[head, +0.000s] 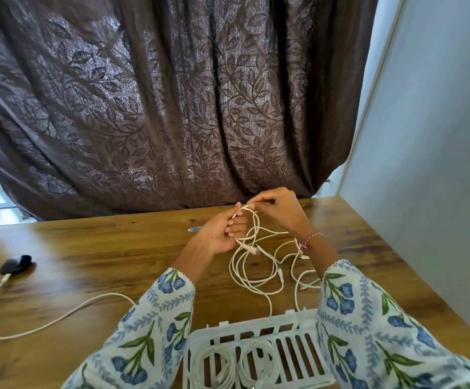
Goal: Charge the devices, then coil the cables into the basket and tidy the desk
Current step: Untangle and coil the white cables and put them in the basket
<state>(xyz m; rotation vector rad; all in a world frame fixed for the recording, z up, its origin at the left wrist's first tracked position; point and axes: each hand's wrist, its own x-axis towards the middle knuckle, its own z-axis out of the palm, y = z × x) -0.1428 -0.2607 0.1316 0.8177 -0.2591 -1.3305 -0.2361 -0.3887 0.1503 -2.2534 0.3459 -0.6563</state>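
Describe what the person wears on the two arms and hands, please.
Both arms have loose sleeves of pale cloth printed with blue flowers and green leaves, each with a small scalloped trim at the cuff: left sleeve, right sleeve. The right wrist carries a thin bracelet of pink and white thread. Both hands are bare, with no gloves.

Open wooden desk [93,248] on the left, broken only by a dark device [14,264] and its trailing cable [45,318]; tangled white cable [259,265] across the centre, white basket [259,327] along the near edge, wall [424,164] close on the right.
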